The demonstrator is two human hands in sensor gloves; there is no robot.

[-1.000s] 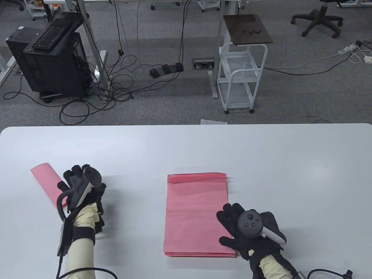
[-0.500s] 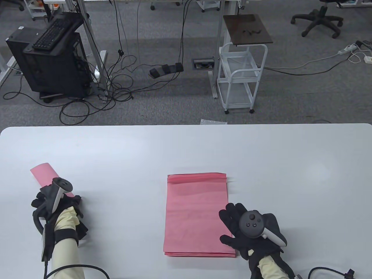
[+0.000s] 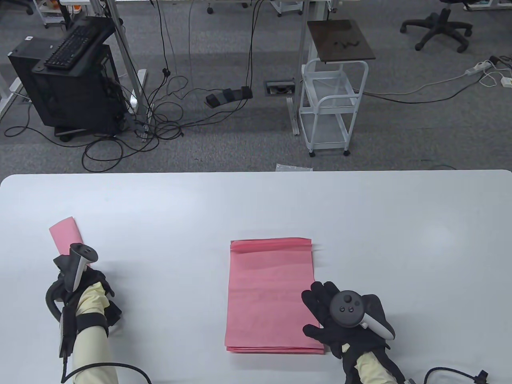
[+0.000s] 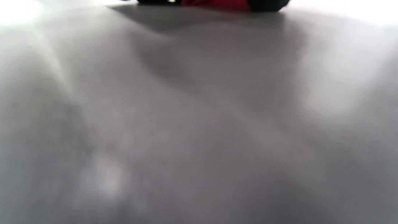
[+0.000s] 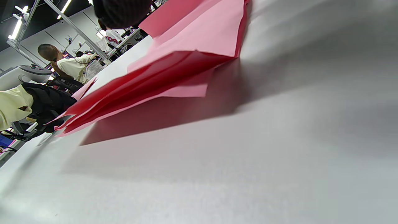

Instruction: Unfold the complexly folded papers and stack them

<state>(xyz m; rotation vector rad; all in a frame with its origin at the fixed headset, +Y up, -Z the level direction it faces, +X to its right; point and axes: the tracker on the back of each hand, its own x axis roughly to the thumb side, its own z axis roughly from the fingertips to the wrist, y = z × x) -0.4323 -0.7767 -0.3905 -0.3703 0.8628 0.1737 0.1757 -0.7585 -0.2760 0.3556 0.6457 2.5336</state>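
where the white table point(image 3: 256, 208) spreads under the camera, lies a stack of unfolded pink sheets point(image 3: 269, 296) near its middle, long side running away from the person, with a raised crease across the far end. rests flat on the near right corner of that stack the right hand point(image 3: 340, 316), fingers spread wide and pressing the sheets, gripping nothing. shows in the right wrist view the same stack point(image 5: 174, 71) close up, its near edges lifted a little off the table point(image 5: 248, 155) and fanned apart, a dark gloved fingertip point(image 5: 121, 11) above it at the top edge.

far to the left, well apart from the stack, holds a folded pink paper point(image 3: 66, 236) the left hand point(image 3: 80, 288), curled around the paper's near end; sticks up and away beyond the tracker point(image 3: 78, 264) the paper's free end. cannot tell from above how the fingers lie around it. gives little the left wrist view: blurred grey table surface point(image 4: 199, 124), and at the top edge a sliver of red-pink paper point(image 4: 214, 3) between dark glove parts.
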